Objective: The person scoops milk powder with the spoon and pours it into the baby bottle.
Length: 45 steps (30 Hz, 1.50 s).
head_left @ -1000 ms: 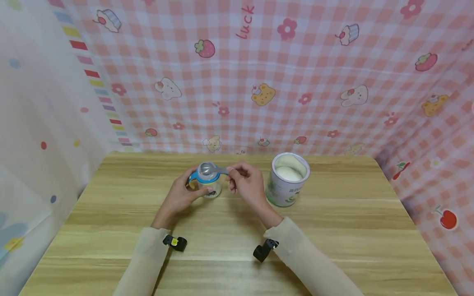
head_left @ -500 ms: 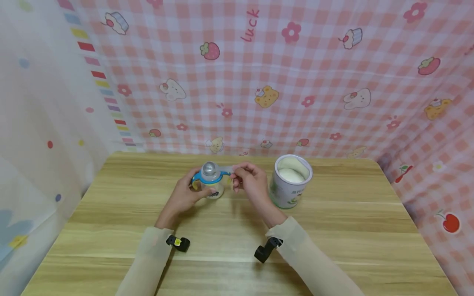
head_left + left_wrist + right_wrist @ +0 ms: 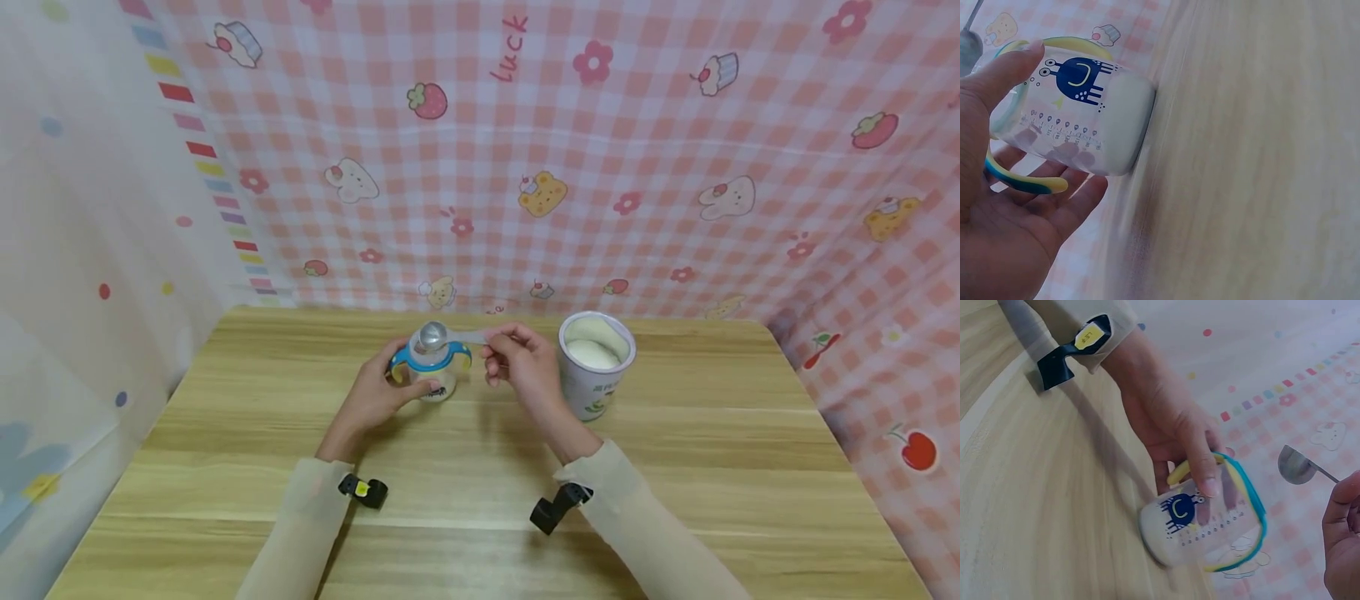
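A clear baby bottle (image 3: 441, 386) with a blue collar and blue-yellow handles stands on the table, held at its side by my left hand (image 3: 372, 390). In the left wrist view, the thumb presses the bottle (image 3: 1072, 112) near its printed blue animal, with the fingers round the far side. White contents show in its base. My right hand (image 3: 531, 367) pinches the handle of a metal measuring spoon (image 3: 433, 336). The spoon's round bowl hangs just above the bottle's mouth; in the right wrist view the spoon (image 3: 1297, 467) is apart from the bottle.
To the right of my right hand stands an uncovered can (image 3: 606, 390) with white powder inside. Wood-grain table (image 3: 465, 533) spreads in front of both arms. A pink checked cloth (image 3: 480, 150) hangs behind the table's back edge.
The spoon bowl was over the bottle's mouth and turned over, showing its rounded back. Now it has risen a little and shifted right with my right hand. My left hand keeps holding the bottle.
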Available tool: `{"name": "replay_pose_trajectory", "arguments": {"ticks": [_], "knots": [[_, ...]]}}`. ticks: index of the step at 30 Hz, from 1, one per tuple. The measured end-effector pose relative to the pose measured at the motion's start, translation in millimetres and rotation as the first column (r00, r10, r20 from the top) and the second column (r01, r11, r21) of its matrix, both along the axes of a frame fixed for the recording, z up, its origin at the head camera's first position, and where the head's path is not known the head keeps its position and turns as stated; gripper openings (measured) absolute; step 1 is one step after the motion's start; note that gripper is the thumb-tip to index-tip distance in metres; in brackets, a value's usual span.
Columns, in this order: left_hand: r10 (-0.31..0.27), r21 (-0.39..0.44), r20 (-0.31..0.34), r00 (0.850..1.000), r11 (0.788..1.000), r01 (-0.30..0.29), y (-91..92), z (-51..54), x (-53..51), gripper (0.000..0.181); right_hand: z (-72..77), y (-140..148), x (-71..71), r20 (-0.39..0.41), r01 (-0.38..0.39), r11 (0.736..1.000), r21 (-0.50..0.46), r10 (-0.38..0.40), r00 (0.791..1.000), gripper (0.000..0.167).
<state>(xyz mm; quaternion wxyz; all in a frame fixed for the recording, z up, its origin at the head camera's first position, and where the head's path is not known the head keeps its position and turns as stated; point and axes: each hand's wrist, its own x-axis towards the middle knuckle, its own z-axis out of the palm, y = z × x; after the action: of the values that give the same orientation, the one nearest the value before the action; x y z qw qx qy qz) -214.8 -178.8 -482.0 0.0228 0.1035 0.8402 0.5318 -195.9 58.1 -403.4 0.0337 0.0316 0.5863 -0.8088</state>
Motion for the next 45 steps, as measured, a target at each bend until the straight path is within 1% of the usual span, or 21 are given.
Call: {"name": "replay_pose_trajectory", "arguments": {"ticks": [4,7,10,12,14,17,21,23,28,33,39,43,45], "knots": [[-0.005,-0.008,-0.018,1.0,1.0,0.005,0.5,1.0,0.7,0.074,4.3,9,4.5,-0.027,-0.012,1.0,-0.01,0.012,1.0,0.009],[-0.011,-0.01,-0.037,0.999,1.0,0.011,0.9,2.4,1.2,0.078,6.7,16,7.4,-0.047,-0.024,1.0,-0.015,0.023,0.999,0.01],[-0.013,0.011,-0.04,0.999,1.0,0.014,4.5,17.1,8.0,0.083,9.9,23,9.9,-0.062,-0.02,1.0,-0.018,0.019,0.998,0.012],[-0.01,0.038,-0.043,0.999,0.999,0.012,7.4,29.5,13.5,0.086,12.6,28,11.7,-0.068,-0.016,1.0,-0.013,0.015,0.998,0.012],[-0.007,0.067,-0.061,0.998,0.998,0.011,10.3,41.4,18.1,0.087,15.4,33,13.4,-0.074,-0.006,1.0,-0.007,0.005,0.997,0.01],[0.004,0.096,-0.118,0.993,0.995,0.007,9.5,41.8,14.8,0.09,19.8,39,15.9,-0.08,0.003,1.0,0.0,-0.003,0.997,0.011],[0.019,0.09,-0.197,0.98,0.996,-0.001,6.6,35.1,7.6,0.095,24.9,48,18.0,-0.08,0.011,1.0,0.003,-0.011,0.997,0.012],[0.019,0.075,-0.232,0.973,0.997,-0.002,6.7,35.6,6.6,0.098,27.1,53,18.6,-0.08,0.013,1.0,0.002,-0.013,0.997,0.012],[-0.012,0.047,-0.307,0.952,0.998,0.028,12.3,44.7,7.1,0.098,31.3,69,20.3,-0.106,0.03,1.0,0.005,-0.029,0.994,0.011],[-0.045,0.036,-0.365,0.93,0.997,0.063,19.8,54.6,9.8,0.098,34.0,83,21.6,-0.133,0.048,0.999,0.011,-0.046,0.99,0.012],[-0.072,0.033,-0.401,0.913,0.995,0.092,32.0,63.9,12.8,0.102,36.7,100,23.4,-0.14,0.077,0.996,0.032,-0.072,0.987,0.012],[-0.101,0.03,-0.415,0.904,0.992,0.124,42.8,66.0,13.4,0.104,37.2,112,24.3,-0.164,0.09,0.994,0.057,-0.08,0.983,0.013],[-0.119,0.025,-0.414,0.902,0.99,0.142,49.0,66.6,14.0,0.104,37.3,117,24.4,-0.176,0.09,0.994,0.056,-0.079,0.981,0.013]]}}
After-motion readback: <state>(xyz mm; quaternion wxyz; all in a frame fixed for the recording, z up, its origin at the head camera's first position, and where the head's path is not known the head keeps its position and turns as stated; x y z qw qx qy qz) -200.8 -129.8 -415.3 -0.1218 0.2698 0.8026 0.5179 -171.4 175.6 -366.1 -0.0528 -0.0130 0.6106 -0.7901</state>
